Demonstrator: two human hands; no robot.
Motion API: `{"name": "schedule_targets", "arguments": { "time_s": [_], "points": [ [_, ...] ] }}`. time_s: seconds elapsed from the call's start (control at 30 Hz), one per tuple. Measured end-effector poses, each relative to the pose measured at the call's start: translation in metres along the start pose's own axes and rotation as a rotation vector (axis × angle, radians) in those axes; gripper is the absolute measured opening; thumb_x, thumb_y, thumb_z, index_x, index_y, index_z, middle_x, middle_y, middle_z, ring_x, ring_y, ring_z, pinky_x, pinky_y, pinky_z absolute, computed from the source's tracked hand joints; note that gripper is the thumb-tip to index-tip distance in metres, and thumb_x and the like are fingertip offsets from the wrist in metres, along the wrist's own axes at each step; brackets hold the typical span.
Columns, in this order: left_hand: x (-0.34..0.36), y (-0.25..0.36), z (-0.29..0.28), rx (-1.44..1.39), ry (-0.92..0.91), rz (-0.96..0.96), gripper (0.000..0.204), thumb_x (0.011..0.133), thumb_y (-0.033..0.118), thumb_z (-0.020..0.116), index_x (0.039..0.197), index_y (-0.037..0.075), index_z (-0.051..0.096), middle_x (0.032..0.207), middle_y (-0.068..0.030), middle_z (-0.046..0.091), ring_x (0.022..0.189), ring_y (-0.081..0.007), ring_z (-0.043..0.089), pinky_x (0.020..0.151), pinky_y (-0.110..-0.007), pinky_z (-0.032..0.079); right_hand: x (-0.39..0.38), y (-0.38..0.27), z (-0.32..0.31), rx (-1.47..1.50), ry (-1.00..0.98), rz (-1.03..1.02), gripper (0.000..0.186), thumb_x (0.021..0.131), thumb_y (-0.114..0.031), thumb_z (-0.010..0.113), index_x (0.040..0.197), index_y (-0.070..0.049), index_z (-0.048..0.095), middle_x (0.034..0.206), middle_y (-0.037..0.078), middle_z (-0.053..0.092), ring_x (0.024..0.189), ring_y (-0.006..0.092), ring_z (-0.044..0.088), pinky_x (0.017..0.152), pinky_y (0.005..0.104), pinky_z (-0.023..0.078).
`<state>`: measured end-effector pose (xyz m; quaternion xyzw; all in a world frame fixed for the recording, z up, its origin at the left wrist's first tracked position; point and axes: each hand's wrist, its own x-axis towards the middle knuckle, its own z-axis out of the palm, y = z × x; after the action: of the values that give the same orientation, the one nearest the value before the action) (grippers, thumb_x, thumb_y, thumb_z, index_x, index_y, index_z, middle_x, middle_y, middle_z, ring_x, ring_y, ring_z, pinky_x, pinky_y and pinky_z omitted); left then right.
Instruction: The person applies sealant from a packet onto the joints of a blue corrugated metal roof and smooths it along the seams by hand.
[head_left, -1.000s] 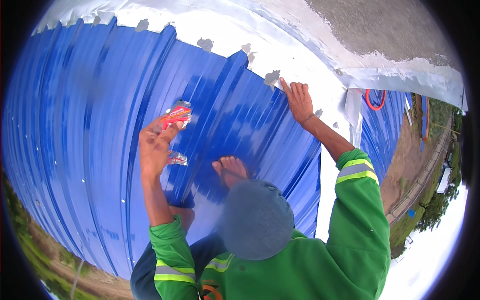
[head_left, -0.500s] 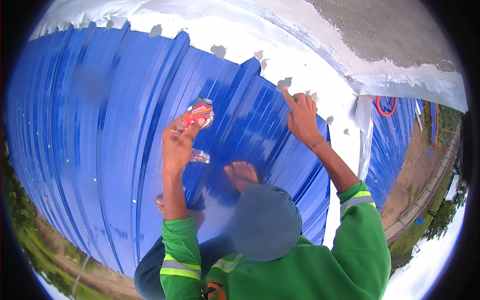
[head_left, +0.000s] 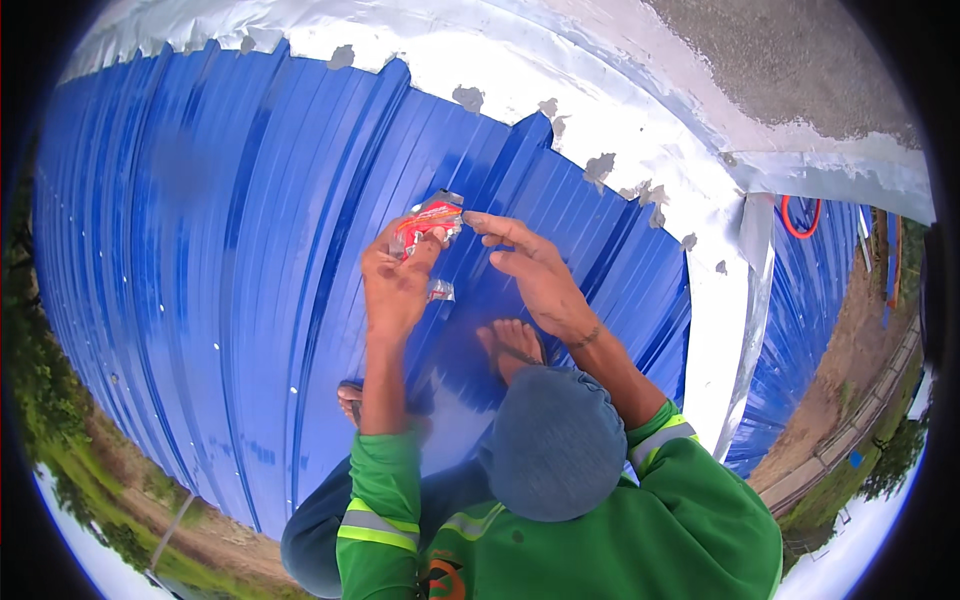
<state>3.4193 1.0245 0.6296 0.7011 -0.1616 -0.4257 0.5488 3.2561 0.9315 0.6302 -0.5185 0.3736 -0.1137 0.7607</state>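
My left hand (head_left: 397, 285) grips a crumpled red and silver foil packet (head_left: 428, 228), thumb across its front, over the blue ribbed metal sheet. Below the thumb a small silver foil end (head_left: 441, 290) shows; whether it belongs to the same packet I cannot tell. My right hand (head_left: 535, 275) is beside it, fingers stretched out, the index fingertip at the packet's upper right edge. Grey smeared patches (head_left: 600, 168) dot the pale flashing (head_left: 560, 75) along the sheet's stepped upper end.
Raised ribs run down the blue roofing sheet (head_left: 200, 300). My bare-toed foot (head_left: 512, 340) rests on it near the hands. A grey rough wall surface (head_left: 790, 60) rises at the upper right. A red loop (head_left: 800, 215) lies by the right-hand flashing, and ground shows beyond the roof's edges.
My right hand has come away from a grey patch on the flashing, moving down and left to the packet's edge. The left hand still holds the packet.
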Motion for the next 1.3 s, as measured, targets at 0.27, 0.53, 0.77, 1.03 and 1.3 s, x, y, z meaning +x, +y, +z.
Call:
{"name": "schedule_targets", "arguments": {
  "time_s": [0.27, 0.53, 0.77, 1.03, 1.3],
  "points": [
    [-0.002, 0.004, 0.007, 0.011, -0.003, -0.026, 0.026, 0.090, 0.012, 0.072, 0.114, 0.000, 0.071, 0.095, -0.0045, 0.073, 0.086, -0.0096, 0.065, 0.081, -0.026, 0.050, -0.003, 0.002, -0.002, 0.000, -0.009, 0.016, 0.050, 0.090, -0.006, 0.052, 0.139, -0.010, 0.059, 0.141, 0.007, 0.053, 0.125, 0.0211, 0.047, 0.110, 0.0357, 0.037],
    [-0.006, 0.011, 0.001, 0.098, -0.004, -0.025, 0.018, 0.089, 0.016, 0.077, 0.103, 0.005, 0.077, 0.083, 0.0015, 0.070, 0.070, -0.0039, 0.054, 0.061, -0.022, 0.041, -0.002, 0.007, -0.001, 0.075, -0.029, 0.034, 0.052, 0.088, -0.005, 0.051, 0.140, -0.006, 0.058, 0.142, 0.007, 0.055, 0.127, 0.0213, 0.046, 0.111, 0.0359, 0.035],
    [-0.007, 0.009, 0.002, 0.102, -0.018, -0.028, 0.019, 0.090, 0.014, 0.075, 0.105, 0.004, 0.076, 0.079, 0.0043, 0.067, 0.066, -0.0023, 0.051, 0.057, -0.022, 0.038, 0.000, 0.007, 0.000, 0.164, -0.063, 0.082, 0.051, 0.087, -0.003, 0.050, 0.137, -0.006, 0.060, 0.138, 0.005, 0.057, 0.125, 0.0190, 0.047, 0.109, 0.0334, 0.035],
    [-0.006, 0.005, 0.007, 0.168, 0.049, 0.012, 0.020, 0.089, 0.015, 0.074, 0.104, 0.002, 0.074, 0.073, 0.0033, 0.064, 0.063, -0.0027, 0.050, 0.055, -0.024, 0.040, 0.003, 0.012, -0.002, 0.372, -0.088, 0.111, 0.046, 0.088, -0.003, 0.049, 0.132, -0.002, 0.061, 0.129, 0.001, 0.058, 0.117, 0.0135, 0.048, 0.100, 0.0282, 0.039],
    [-0.004, -0.012, 0.012, 0.139, 0.140, -0.035, 0.022, 0.089, 0.016, 0.076, 0.106, 0.001, 0.074, 0.083, -0.0008, 0.070, 0.072, -0.0057, 0.059, 0.065, -0.024, 0.046, 0.001, 0.021, -0.012, 0.631, -0.093, 0.166, 0.042, 0.090, -0.005, 0.049, 0.131, -0.005, 0.060, 0.128, 0.000, 0.059, 0.117, 0.0109, 0.051, 0.101, 0.0278, 0.040]
  ]
}}
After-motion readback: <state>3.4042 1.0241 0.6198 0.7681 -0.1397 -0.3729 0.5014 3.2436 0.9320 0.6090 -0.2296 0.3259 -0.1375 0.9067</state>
